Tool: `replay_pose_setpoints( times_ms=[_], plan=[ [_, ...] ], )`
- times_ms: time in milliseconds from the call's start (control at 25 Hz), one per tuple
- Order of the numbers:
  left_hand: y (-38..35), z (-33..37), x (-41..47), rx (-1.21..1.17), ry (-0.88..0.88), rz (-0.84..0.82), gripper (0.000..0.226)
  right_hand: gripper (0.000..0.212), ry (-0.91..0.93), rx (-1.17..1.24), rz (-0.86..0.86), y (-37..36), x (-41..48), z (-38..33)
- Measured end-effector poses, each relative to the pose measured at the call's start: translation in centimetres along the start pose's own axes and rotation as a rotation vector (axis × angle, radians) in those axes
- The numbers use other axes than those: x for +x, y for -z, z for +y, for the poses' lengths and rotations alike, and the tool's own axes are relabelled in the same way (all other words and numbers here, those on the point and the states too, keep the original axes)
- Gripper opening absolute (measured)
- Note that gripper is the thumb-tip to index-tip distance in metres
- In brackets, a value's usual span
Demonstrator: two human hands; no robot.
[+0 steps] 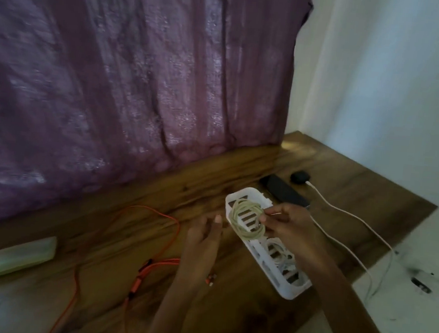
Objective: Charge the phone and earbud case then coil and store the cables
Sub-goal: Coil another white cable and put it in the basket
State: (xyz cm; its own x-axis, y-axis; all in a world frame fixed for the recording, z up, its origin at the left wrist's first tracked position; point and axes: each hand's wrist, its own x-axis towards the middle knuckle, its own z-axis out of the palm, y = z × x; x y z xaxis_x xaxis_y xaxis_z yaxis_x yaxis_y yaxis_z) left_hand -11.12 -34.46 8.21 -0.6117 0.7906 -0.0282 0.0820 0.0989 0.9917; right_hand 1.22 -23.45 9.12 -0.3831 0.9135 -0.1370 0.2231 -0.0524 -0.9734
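I count two hands: my left hand and my right hand. There is one white basket.

There are five cables:
- one cream coil
- one white coil
- one orange cable, lower left
- two on the right, the upper white cable and the lower white cable

There is one phone, one earbud case and one green box.

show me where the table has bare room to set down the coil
Bare wood runs along the curtain, behind the orange cable, and at the far right corner past the white cable. Crowded around the basket, phone and earbud case.
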Motion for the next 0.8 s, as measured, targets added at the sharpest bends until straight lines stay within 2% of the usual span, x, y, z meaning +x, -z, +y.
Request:
replay_pose_setpoints(
  times_ms=[120, 280, 440, 520, 680, 800],
  plan=[
    [-3.0, -1.1, 1.6, 0.141, -0.007, 0.039, 0.017, 0.015, 0.047, -0.252, 0.032, 2.7, 4.8, 1.1],
    [-6.5, -3.4, 3.3, 0.214, 0.07, 0.091, 0.03, 0.007, 0.136, -0.582, -0.178, 3.3, 9.8, 1.9],
    [-8.8, -5.3, 4.2, 0.203, 0.063, 0.133, 0.032, 0.016, 0.179, -0.825, -0.23, 1.8, 11.2, 3.6],
    [-9.5, -7.0, 4.6, 0.235, 0.058, 0.161, 0.04, 0.021, 0.19, -0.902, -0.246, 0.8, 11.0, 4.5],
    [-10.1, -8.8, 4.6, 0.326, 0.093, 0.2, 0.038, 0.019, 0.168, -1.005, -0.302, 0.2, 10.7, 5.2],
    [-10.0, -8.9, 4.2, 0.403, 0.096, 0.256, 0.036, 0.017, 0.22, -1.057, -0.355, 0.3, 10.6, 5.1]
  ],
)
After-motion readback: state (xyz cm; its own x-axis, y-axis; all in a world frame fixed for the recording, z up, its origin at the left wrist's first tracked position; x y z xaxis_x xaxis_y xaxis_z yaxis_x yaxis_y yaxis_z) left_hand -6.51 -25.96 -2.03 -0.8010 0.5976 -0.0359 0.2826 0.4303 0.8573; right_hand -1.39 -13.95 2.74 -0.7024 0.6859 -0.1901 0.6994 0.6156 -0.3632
